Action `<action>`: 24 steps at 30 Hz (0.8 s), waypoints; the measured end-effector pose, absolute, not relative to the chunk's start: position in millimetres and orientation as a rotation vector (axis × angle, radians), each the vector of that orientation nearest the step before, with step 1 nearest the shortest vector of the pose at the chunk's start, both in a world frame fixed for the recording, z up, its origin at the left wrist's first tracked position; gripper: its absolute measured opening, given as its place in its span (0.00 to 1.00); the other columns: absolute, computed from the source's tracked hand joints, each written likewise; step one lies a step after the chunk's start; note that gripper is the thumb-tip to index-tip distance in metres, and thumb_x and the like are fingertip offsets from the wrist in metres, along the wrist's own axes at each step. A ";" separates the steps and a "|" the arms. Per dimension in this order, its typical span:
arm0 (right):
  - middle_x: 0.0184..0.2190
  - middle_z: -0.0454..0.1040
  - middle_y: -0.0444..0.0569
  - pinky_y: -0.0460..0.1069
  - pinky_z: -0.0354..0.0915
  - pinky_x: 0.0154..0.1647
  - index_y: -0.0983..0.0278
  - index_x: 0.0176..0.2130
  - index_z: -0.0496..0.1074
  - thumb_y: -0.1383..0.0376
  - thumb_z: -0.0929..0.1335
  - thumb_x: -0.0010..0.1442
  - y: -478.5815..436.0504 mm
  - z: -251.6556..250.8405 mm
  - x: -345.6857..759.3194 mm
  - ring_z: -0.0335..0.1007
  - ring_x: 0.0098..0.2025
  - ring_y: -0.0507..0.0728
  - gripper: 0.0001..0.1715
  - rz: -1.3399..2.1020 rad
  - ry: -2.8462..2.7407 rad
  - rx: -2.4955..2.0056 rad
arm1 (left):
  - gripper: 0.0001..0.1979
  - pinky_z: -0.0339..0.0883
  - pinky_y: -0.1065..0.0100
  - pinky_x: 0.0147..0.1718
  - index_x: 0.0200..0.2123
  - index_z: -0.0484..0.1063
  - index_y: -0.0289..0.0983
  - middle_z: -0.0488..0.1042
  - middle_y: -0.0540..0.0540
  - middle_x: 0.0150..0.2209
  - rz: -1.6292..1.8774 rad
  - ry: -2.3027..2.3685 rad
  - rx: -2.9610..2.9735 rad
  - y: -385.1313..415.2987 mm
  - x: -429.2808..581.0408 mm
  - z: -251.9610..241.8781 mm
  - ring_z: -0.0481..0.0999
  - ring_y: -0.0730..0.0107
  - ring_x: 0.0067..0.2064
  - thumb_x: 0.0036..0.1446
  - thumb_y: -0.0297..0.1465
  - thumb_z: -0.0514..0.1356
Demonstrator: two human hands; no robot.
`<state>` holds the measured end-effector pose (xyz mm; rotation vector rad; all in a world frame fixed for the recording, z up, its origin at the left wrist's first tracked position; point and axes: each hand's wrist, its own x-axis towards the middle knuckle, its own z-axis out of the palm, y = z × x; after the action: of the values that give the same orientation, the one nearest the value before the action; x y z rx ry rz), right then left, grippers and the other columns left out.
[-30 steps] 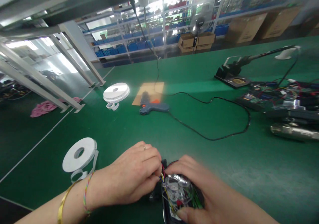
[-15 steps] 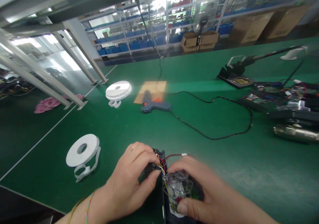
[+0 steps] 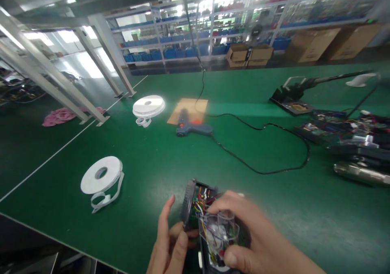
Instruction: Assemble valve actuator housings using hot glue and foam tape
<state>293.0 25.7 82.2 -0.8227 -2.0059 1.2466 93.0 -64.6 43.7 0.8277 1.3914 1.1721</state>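
Observation:
A black electronic device housing [image 3: 204,247] stands near the table's front edge. Inside it are a transparent plastic part [image 3: 224,229] and thin coloured wires [image 3: 199,205]. My right hand [image 3: 254,229] is closed round its right side, thumb over the clear part. A ribbed black panel [image 3: 189,201] tilts up on the left, with wiring and small components beside it. My left hand [image 3: 170,241] grips the panel's lower corner with the thumb and the fingers behind it, while the index finger points up, free. Part of the left fingers is hidden by the device.
Rolls of white tape [image 3: 100,174] lie on the left of the green table [image 3: 146,156]. A blue-grey glue gun [image 3: 193,128] rests by a yellowish sheet [image 3: 190,105], its black cord looping right. Circuit boards [image 3: 332,121], a metal cylinder [image 3: 361,172] and a black stand [image 3: 292,99] occupy the right.
My left hand has let go of the wires and moved down to the panel's lower corner. The ribbed panel now shows, tilted up. My right hand keeps its hold. The view has shifted slightly.

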 end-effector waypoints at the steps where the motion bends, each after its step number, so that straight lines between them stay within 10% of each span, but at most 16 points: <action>1: 0.39 0.74 0.48 0.51 0.62 0.39 0.58 0.47 0.74 0.33 0.67 0.61 25.9 82.3 292.3 0.69 0.40 0.58 0.35 1.245 -2.000 -0.822 | 0.43 0.72 0.59 0.50 0.72 0.35 0.48 0.80 0.40 0.50 1.156 1.260 0.749 -59.2 94.0 44.9 0.82 0.59 0.47 0.65 0.53 0.56; 9: 0.36 0.72 0.47 0.51 0.61 0.37 0.57 0.46 0.76 0.30 0.66 0.58 27.8 80.4 291.3 0.68 0.36 0.58 0.38 1.329 -1.948 -0.878 | 0.40 0.61 0.51 0.62 0.73 0.40 0.47 0.72 0.37 0.61 1.137 0.720 0.327 -24.7 105.5 43.9 0.73 0.53 0.61 0.66 0.46 0.58; 24: 0.41 0.77 0.48 0.52 0.66 0.41 0.60 0.42 0.74 0.27 0.63 0.56 27.4 92.3 280.9 0.72 0.41 0.60 0.42 1.295 -1.877 -1.040 | 0.55 0.74 0.63 0.48 0.72 0.27 0.51 0.80 0.44 0.48 1.416 1.047 0.599 -3.3 135.7 59.0 0.82 0.61 0.46 0.58 0.51 0.65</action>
<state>280.9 27.4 92.3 -1.0402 -1.8771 1.2949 135.7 -3.3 59.0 0.5994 1.0474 1.4157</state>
